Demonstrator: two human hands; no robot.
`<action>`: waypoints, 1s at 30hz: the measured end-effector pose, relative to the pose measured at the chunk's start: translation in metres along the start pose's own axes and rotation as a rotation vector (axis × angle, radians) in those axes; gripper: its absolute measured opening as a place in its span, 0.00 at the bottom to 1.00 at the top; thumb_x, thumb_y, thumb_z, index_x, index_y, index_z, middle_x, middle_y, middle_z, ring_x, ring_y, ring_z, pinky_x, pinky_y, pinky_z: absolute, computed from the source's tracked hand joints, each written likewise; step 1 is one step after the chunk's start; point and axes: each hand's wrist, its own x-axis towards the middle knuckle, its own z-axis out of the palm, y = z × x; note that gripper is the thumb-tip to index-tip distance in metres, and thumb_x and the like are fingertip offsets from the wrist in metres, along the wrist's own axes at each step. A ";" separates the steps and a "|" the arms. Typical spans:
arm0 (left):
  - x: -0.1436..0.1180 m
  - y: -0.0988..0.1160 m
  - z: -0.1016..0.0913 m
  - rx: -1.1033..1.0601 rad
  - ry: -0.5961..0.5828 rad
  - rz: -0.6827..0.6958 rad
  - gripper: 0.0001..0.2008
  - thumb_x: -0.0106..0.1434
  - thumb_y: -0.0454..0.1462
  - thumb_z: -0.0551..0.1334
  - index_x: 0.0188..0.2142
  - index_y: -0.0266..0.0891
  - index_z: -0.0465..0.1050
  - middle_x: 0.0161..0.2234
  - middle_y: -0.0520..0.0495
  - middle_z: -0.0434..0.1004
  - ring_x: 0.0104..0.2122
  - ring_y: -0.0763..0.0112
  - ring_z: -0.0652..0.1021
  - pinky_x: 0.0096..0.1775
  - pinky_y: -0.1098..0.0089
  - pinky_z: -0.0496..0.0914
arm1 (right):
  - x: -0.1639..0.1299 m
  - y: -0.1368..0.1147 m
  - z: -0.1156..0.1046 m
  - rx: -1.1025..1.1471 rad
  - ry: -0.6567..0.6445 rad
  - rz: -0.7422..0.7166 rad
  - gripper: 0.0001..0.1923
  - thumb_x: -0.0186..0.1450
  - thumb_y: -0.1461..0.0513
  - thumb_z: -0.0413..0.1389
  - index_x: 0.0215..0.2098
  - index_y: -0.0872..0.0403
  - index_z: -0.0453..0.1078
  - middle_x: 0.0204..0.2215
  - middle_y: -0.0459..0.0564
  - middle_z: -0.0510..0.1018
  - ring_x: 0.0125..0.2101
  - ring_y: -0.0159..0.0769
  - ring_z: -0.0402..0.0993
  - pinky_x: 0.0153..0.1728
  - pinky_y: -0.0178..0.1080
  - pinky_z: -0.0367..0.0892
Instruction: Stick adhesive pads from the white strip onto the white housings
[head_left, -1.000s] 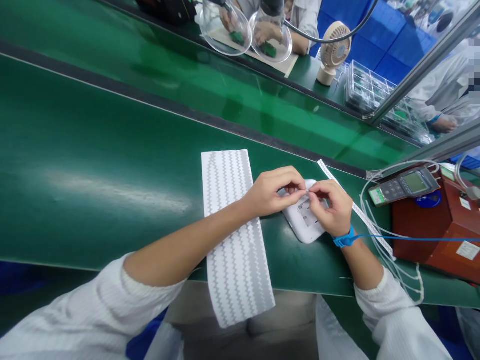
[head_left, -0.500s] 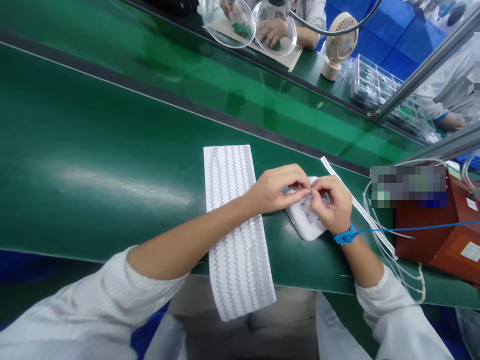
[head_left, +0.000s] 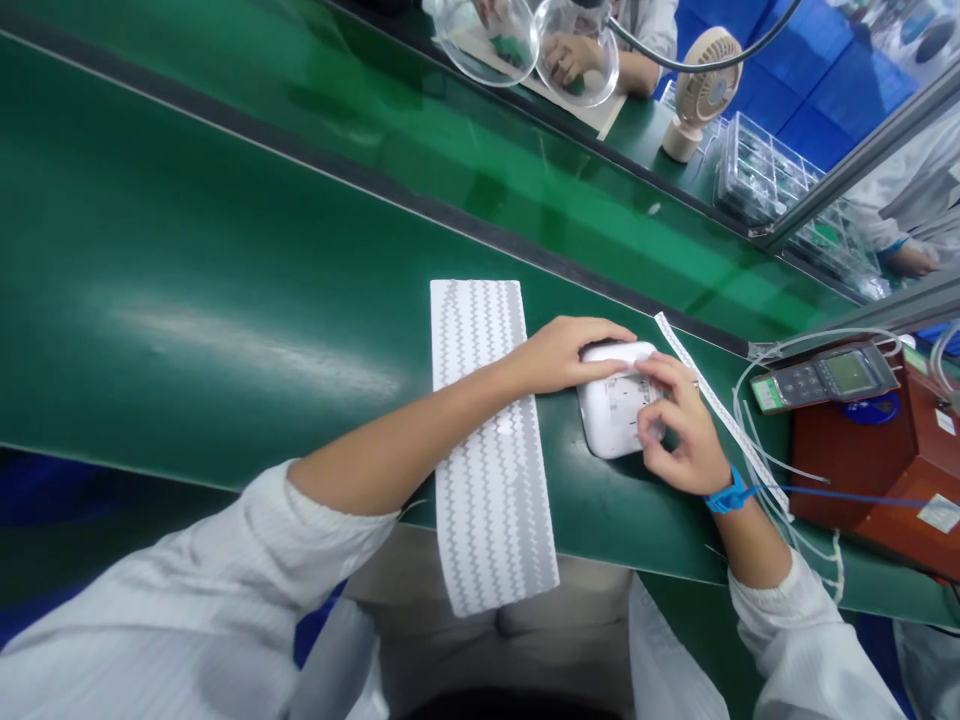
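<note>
One white plastic device [head_left: 616,410] with rounded corners is seen lying flat on the green bench surface [head_left: 225,330], near its front edge. It is touched by two hands. The left hand [head_left: 574,352] is laid on the far left corner of the device, with the fingers held together and stretched flat over the casing; nothing is gripped by them. The right hand [head_left: 684,430] is placed on the right side of the device, with the fingers loosely bent and a little apart, the fingertips resting on the top face. Whether something small is pinched in this hand cannot be told.

One blue wrist strap [head_left: 729,493] is worn on the right wrist, and one blue cord [head_left: 847,493] is led from it to the right. One white sheet with grey zigzag strips [head_left: 487,450] is laid just left of the device, under the left forearm, and its near end hangs over the bench edge. One narrow white strip [head_left: 712,400] lies slanted behind the right hand.

At the right, one red-brown box [head_left: 877,470] is seen, with one handheld meter [head_left: 825,377] on it and several thin white tubes [head_left: 757,440] beside it. Farther back, one small beige fan [head_left: 697,95], two clear round lenses [head_left: 577,60] and the hands of another person [head_left: 570,55] are visible.
</note>
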 end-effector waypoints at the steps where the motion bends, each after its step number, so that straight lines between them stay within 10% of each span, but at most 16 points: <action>1: 0.001 0.000 -0.002 -0.002 0.024 -0.027 0.21 0.75 0.48 0.70 0.61 0.42 0.85 0.61 0.41 0.90 0.61 0.53 0.87 0.65 0.55 0.79 | -0.004 -0.002 0.003 -0.024 -0.036 -0.017 0.09 0.65 0.67 0.63 0.40 0.47 0.75 0.73 0.56 0.73 0.77 0.64 0.63 0.73 0.73 0.67; 30: 0.007 0.005 -0.008 -0.040 0.023 -0.106 0.18 0.72 0.44 0.70 0.57 0.42 0.85 0.58 0.43 0.90 0.57 0.56 0.86 0.60 0.59 0.77 | -0.005 -0.020 0.033 -0.246 -0.050 -0.044 0.13 0.67 0.72 0.60 0.43 0.48 0.68 0.64 0.60 0.78 0.65 0.60 0.74 0.64 0.65 0.72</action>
